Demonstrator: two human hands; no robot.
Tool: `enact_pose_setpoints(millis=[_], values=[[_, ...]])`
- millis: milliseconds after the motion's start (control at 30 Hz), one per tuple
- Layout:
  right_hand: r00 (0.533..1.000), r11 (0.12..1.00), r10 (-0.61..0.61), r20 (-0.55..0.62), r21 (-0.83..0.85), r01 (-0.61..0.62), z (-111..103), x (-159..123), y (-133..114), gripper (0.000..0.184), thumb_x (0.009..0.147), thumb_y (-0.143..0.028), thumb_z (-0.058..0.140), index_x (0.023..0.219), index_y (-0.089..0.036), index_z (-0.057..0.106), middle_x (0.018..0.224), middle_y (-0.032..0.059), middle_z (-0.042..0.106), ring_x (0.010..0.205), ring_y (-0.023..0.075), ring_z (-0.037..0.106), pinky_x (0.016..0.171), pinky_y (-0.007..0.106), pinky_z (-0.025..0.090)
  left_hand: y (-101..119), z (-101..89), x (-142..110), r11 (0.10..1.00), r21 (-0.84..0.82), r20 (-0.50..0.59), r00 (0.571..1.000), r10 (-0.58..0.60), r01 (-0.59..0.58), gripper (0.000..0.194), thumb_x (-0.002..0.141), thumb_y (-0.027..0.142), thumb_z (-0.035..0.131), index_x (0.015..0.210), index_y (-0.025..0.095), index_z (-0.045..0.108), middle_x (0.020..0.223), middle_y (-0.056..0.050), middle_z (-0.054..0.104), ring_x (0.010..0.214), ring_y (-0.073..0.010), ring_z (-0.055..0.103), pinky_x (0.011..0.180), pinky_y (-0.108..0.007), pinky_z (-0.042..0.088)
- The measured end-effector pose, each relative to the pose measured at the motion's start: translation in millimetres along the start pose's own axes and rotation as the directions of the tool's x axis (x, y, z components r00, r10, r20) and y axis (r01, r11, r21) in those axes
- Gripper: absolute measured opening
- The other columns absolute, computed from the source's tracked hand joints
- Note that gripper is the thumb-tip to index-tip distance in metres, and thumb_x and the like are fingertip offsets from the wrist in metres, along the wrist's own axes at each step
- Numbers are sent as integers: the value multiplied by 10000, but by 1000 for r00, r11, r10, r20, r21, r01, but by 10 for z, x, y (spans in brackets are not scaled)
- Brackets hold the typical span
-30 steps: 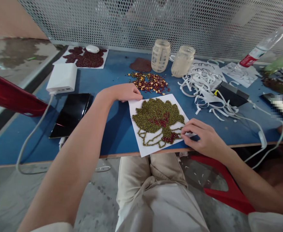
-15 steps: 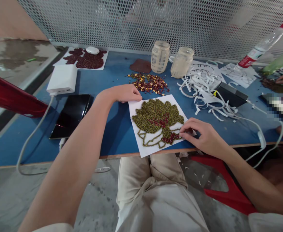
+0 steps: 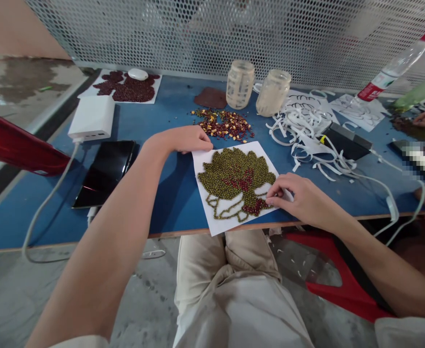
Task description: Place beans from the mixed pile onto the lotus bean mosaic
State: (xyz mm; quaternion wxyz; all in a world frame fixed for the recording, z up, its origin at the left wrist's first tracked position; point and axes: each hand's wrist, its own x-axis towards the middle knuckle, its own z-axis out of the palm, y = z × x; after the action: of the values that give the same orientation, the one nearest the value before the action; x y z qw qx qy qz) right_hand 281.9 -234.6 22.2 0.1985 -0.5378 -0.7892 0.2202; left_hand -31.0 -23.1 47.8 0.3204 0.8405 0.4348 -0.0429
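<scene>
Bean mosaic sits at the front edge of a big blue worktop, its white sheet poking a bit over the side. Behind it to the right is a tangle of white paper strips. Loose beans are scattered just behind. Right hand is at the design's lower right, grip pinched together, can't tell if it's on anything. Left hand is curled closed at the sheet's far left corner.
</scene>
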Motion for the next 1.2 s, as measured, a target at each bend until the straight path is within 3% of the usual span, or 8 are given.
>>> enact_pose_setpoints(millis=[133,300,433,533,700,800,900,1200], values=[[999,999,-16,35,38,15,-69,68,18,144,988,-363,795,860,-299,780,857,35,766,833,262,696,791,430,542,0,-5,3,1000,-9,7,1000,-8,8,190,736,341,656,643,228,535,612,-3,409,519,-137,372,544,-336,252],[998,998,-21,-60,62,25,-131,104,81,128,1029,-397,754,957,-322,827,875,37,750,825,250,678,778,421,528,27,-6,-13,1000,-1,4,1000,-17,17,162,730,322,643,644,226,544,607,-4,413,517,-139,379,558,-345,257],[999,997,-47,10,57,46,-114,88,87,146,1012,-417,788,910,-313,808,865,36,742,813,250,673,784,430,533,41,-9,-20,1000,0,4,1000,-23,23,150,736,309,636,652,223,545,625,-5,413,532,-137,374,575,-351,240],[997,996,-72,-34,42,73,-149,147,29,165,1023,-426,759,911,-310,797,871,37,749,817,258,680,780,442,529,38,-12,-17,1000,2,13,1000,-23,23,163,741,313,637,652,225,533,623,-8,414,540,-141,376,580,-354,237],[977,987,-146,-155,-95,133,-306,639,-30,166,1051,-371,690,954,-276,787,942,57,779,828,250,674,804,454,518,-10,-8,7,1000,-16,17,1000,0,0,190,732,352,663,648,233,540,644,-15,438,548,-152,389,559,-344,251],[970,971,-184,-159,-184,154,-329,1104,74,124,1024,-316,695,975,-244,784,976,76,782,842,247,670,831,446,517,-22,-2,12,999,-41,24,1000,14,-13,197,740,357,665,638,234,548,647,-15,440,547,-152,399,548,-340,266],[970,941,-232,-71,-268,206,-286,1475,241,133,1012,-297,684,981,-229,794,1004,90,770,915,265,686,880,445,514,3,-1,0,999,-38,18,1000,-5,6,166,749,357,662,664,228,601,649,-15,473,538,-145,405,552,-336,274],[963,865,-265,55,-428,262,-148,1758,472,174,1020,-296,656,1048,-222,810,1048,105,758,1020,302,682,861,449,493,25,7,-2,1000,14,-3,1000,-8,8,207,764,331,645,646,237,503,614,-2,405,532,-152,382,572,-354,234]])
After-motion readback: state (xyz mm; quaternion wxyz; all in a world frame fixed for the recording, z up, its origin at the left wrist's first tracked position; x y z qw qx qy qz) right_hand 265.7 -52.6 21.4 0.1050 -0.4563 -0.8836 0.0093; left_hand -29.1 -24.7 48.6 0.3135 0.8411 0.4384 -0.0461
